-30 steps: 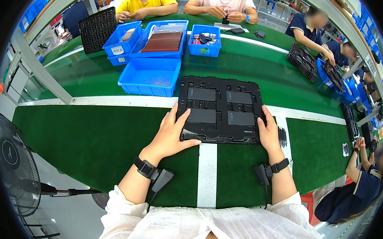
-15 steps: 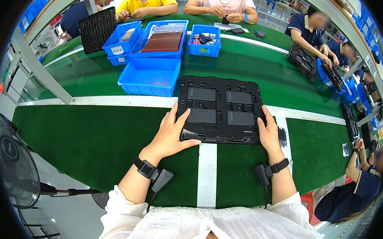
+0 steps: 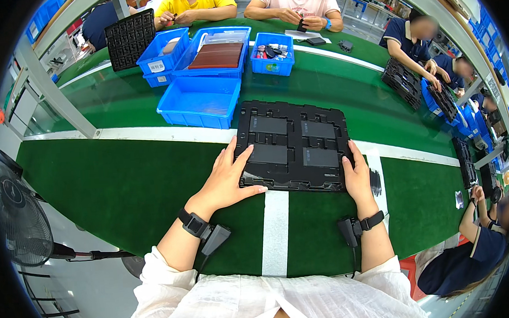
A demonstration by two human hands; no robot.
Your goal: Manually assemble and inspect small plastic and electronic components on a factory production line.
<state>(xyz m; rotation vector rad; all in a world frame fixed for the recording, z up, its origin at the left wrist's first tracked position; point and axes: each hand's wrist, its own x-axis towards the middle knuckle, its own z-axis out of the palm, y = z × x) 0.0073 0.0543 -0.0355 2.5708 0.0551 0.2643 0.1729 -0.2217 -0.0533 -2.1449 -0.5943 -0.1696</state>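
A black plastic tray [image 3: 294, 135] lies on the green work surface in front of me. Several flat dark rectangular pieces sit in its pockets, one of them a near-left piece [image 3: 268, 153]. My left hand [image 3: 223, 175] rests at the tray's left edge, open, with fingers spread and the thumb stretched along the near edge. Against the right edge lies my right hand [image 3: 356, 171], also open, its fingers extended along the rim. Parts of the fingers are hidden by the tray's sides. Each wrist wears a black strap with a small dark device.
Beyond the tray stand a blue bin [image 3: 199, 101], a bin with brown sheets [image 3: 217, 56] and a bin of small items [image 3: 272, 54]. A ribbed black tray [image 3: 130, 39] leans at far left. Co-workers sit opposite and to the right. A fan [image 3: 21, 211] stands at left.
My hands and the black tray have not moved. Across the table, the hands of the person in yellow have shifted slightly.
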